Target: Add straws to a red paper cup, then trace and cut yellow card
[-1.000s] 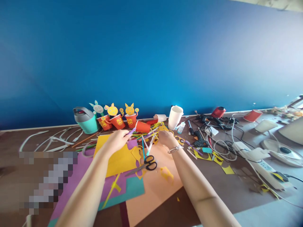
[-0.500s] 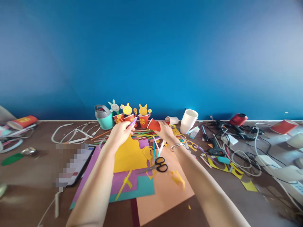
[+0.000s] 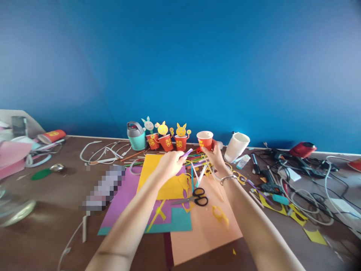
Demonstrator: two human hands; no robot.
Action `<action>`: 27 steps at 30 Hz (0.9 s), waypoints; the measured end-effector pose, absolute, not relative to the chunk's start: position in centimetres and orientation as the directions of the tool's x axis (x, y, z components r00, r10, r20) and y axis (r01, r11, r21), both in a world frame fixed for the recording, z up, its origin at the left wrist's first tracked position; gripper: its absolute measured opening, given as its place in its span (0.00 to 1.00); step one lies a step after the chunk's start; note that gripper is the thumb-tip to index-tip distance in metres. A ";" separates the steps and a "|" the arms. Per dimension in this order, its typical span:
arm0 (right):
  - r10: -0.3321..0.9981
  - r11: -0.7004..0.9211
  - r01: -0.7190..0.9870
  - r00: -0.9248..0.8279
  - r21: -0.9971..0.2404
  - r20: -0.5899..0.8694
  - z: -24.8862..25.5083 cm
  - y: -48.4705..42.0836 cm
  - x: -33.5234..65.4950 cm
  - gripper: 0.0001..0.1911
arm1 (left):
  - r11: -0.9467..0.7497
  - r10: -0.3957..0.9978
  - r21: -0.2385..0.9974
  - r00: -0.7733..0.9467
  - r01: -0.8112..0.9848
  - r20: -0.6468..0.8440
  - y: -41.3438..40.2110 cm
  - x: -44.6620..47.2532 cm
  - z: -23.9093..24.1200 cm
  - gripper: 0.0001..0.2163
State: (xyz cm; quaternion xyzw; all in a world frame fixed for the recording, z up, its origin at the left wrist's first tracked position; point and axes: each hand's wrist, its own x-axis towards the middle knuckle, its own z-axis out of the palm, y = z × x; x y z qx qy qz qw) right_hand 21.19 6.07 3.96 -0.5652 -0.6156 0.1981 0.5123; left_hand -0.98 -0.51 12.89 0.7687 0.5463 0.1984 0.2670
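Observation:
My left hand [image 3: 169,165] is closed around a slim purple strip [image 3: 188,152], which points toward the right; I cannot make out exactly what kind it is. In my right hand [image 3: 215,157] is a red paper cup [image 3: 205,142] with gold marks, held roughly upright with its white inside showing. The strip's tip is apart from the cup, to its lower left. Below the hands lie a yellow paper sheet [image 3: 149,177] and black-handled scissors [image 3: 199,196]. Behind the left hand stand three red cups [image 3: 181,143] with paper animal faces.
A teal container [image 3: 137,140] and a white cup [image 3: 237,147] stand near the blue wall. Glue guns [image 3: 269,184], cables and yellow scraps crowd the right side. White cable coils [image 3: 98,156] and a spoon [image 3: 57,168] lie at left, with purple, teal and peach paper [image 3: 194,241] in front.
The red cup has gone from lying tilted sideways to upright in my right hand. My left hand has moved right, bringing the purple strip closer to the cup. The view has turned slightly left.

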 end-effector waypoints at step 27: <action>0.829 0.538 0.758 -0.555 -0.369 0.068 4.1 -3.5 11.9 0.30 | -0.341 0.939 0.659 0.266 0.670 0.216 1.8 -4.5 12.7 0.12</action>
